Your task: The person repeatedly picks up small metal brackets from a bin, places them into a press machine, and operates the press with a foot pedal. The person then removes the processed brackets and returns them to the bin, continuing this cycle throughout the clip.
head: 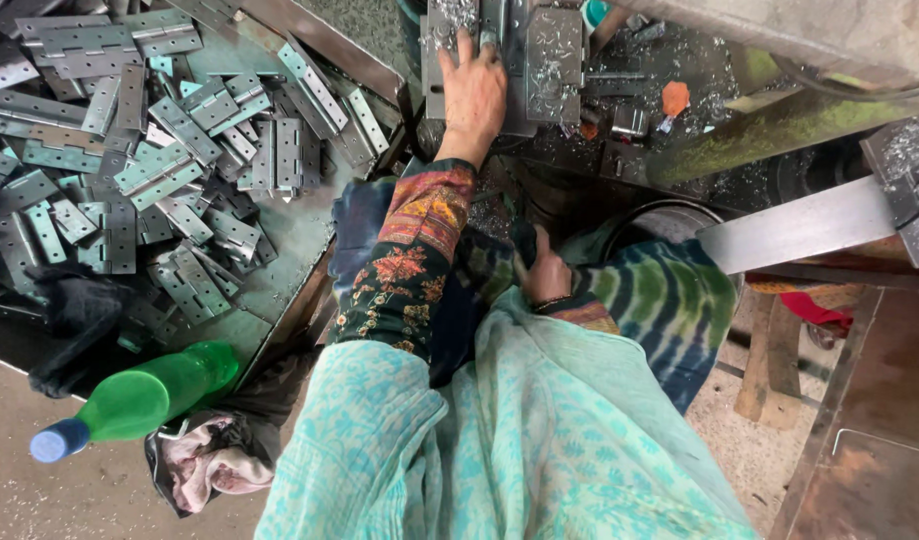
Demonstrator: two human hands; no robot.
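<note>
Far on the gritty machine bed [619,90], my left hand [472,95] presses flat, fingers spread, on a metal plate [449,40]; my right hand [545,275] rests curled in my lap, seemingly empty.

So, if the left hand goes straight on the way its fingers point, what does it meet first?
Probably the grey metal plate strewn with shavings on the machine: the left hand already rests flat there, fingers pointing up the picture. Depth beyond is unclear.

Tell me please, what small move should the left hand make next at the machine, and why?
Probably it should press the metal plate flat and square on the machine bed. The left hand lies on that plate with its fingers spread, amid metal shavings. The right hand rests low near the lap, fingers curled, and whether it holds anything cannot be told. A pile of hinges lies to the left.
</note>
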